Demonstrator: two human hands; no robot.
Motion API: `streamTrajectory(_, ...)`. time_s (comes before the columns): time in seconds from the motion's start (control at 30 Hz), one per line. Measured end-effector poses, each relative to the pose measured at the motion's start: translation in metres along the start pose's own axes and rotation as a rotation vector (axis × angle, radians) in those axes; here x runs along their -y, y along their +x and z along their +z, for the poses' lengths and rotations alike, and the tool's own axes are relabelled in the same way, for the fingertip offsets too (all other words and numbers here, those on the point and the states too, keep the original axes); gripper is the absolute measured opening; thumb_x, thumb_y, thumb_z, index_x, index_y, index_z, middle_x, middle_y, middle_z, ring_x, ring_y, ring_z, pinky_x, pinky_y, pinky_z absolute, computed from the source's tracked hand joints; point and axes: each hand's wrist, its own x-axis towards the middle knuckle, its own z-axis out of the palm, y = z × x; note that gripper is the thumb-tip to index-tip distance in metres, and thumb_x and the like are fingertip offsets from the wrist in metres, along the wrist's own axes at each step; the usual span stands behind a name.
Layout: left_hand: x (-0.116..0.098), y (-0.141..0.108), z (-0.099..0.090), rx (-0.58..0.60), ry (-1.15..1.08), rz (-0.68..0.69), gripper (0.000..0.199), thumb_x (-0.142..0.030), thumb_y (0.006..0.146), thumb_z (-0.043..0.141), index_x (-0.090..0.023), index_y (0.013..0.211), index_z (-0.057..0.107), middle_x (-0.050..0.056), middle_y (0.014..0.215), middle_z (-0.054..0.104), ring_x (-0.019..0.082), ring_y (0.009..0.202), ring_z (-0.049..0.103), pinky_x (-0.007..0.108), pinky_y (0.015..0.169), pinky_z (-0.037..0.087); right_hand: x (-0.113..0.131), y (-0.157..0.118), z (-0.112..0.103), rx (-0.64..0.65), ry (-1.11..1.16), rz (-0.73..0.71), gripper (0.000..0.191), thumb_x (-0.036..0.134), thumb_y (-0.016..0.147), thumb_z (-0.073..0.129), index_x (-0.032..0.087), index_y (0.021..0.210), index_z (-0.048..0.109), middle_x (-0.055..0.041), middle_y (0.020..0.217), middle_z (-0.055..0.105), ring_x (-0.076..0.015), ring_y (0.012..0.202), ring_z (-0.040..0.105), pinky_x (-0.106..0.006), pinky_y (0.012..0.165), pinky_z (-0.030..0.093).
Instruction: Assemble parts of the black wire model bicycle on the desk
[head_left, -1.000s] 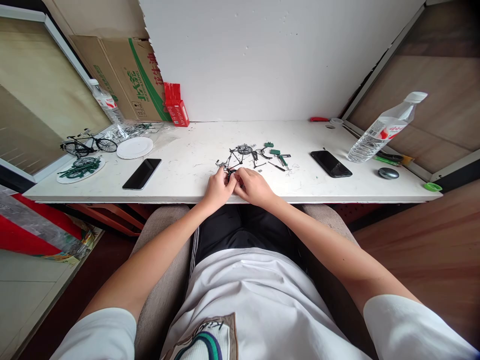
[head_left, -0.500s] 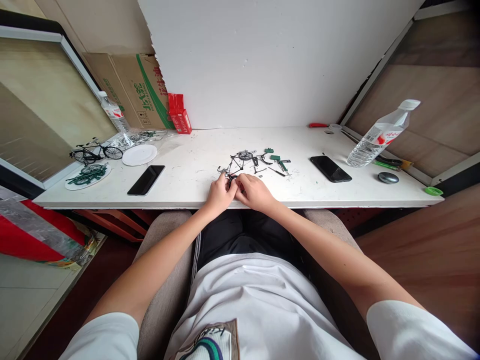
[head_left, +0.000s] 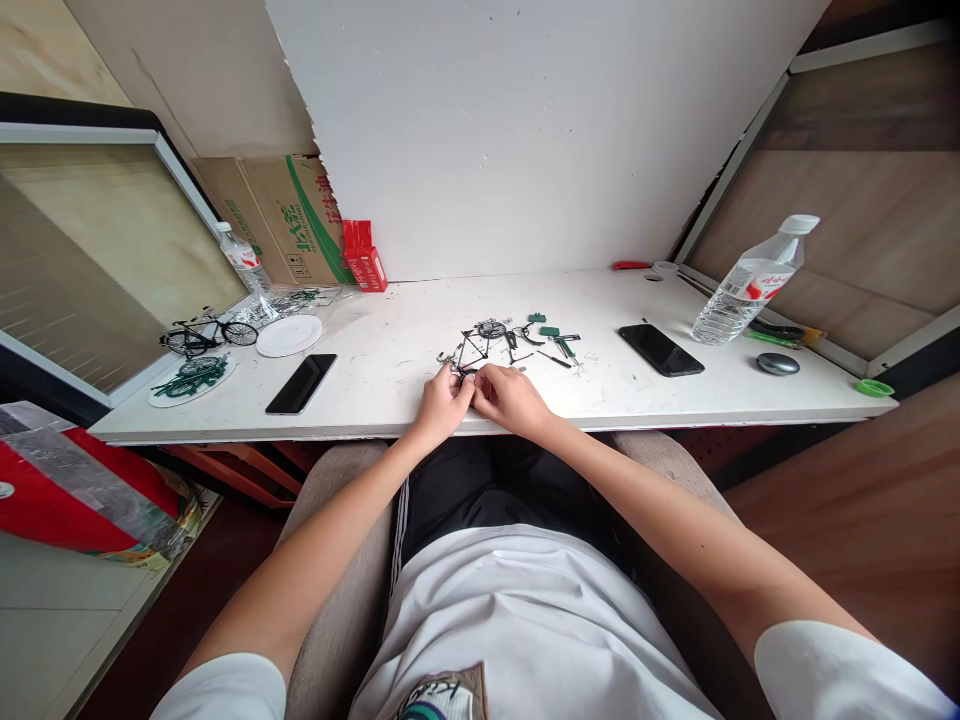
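My left hand (head_left: 444,402) and my right hand (head_left: 510,397) meet near the front edge of the white table (head_left: 390,400). Both are closed, fingertips pinched around a small dark part that they mostly hide. Just beyond them lies a black model bicycle frame (head_left: 469,348) with a spoked wheel (head_left: 492,328) at its far end. Thin black pieces are scattered to the right of it. Green parts (head_left: 550,331) lie further right, beside a dark stick-like piece (head_left: 553,359).
At the left are a black model bicycle (head_left: 210,332), a white lid (head_left: 289,335), green pieces on a white disc (head_left: 156,398) and a phone (head_left: 301,384). At the right stand another phone (head_left: 660,350), a water bottle (head_left: 750,285) and a grey oval object (head_left: 778,364). A red box (head_left: 365,262) is behind.
The camera view has tilted, so the table appears lower in the picture. Both hands remain together at the table edge, with their fingers slightly shifted around the small part.
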Motion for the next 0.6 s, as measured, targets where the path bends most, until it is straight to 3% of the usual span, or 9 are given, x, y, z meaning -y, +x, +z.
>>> streamTrajectory(0.2, -0.0005, 0.0028, -0.0015, 0.005, -0.049, -0.037, 0.026, -0.042, 0.092, 0.073, -0.021, 0.092, 0.058, 0.009, 0.084, 0.078, 0.025, 0.079, 0.076, 0.031, 0.070, 0.056, 0.0004, 0.0008, -0.0031, -0.004, 0.098, 0.098, 0.008, 0.028, 0.099, 0.062, 0.022, 0.094, 0.061, -0.0024, 0.080, 0.071, -0.0161, 0.066, 0.061, -0.027, 0.065, 0.042)
streamTrajectory(0.5, 0.0041, 0.0057, -0.0044, -0.023, -0.080, -0.079, 0.029, -0.045, 0.091, 0.075, -0.020, 0.091, 0.060, 0.009, 0.083, 0.078, 0.023, 0.079, 0.074, 0.030, 0.070, 0.054, 0.0005, 0.0032, -0.0044, -0.020, 0.057, 0.093, 0.007, 0.026, 0.101, 0.064, 0.021, 0.095, 0.065, -0.0023, 0.081, 0.077, -0.0183, 0.071, 0.069, -0.034, 0.085, 0.047)
streamTrajectory(0.6, 0.0065, 0.0087, -0.0046, -0.018, -0.117, -0.110, 0.030, -0.046, 0.090, 0.076, -0.019, 0.091, 0.064, 0.009, 0.085, 0.078, 0.022, 0.077, 0.073, 0.029, 0.069, 0.054, -0.0019, 0.0038, -0.0029, -0.017, 0.046, 0.108, 0.009, 0.026, 0.102, 0.063, 0.021, 0.095, 0.066, -0.0037, 0.085, 0.079, -0.0186, 0.072, 0.070, -0.033, 0.083, 0.047)
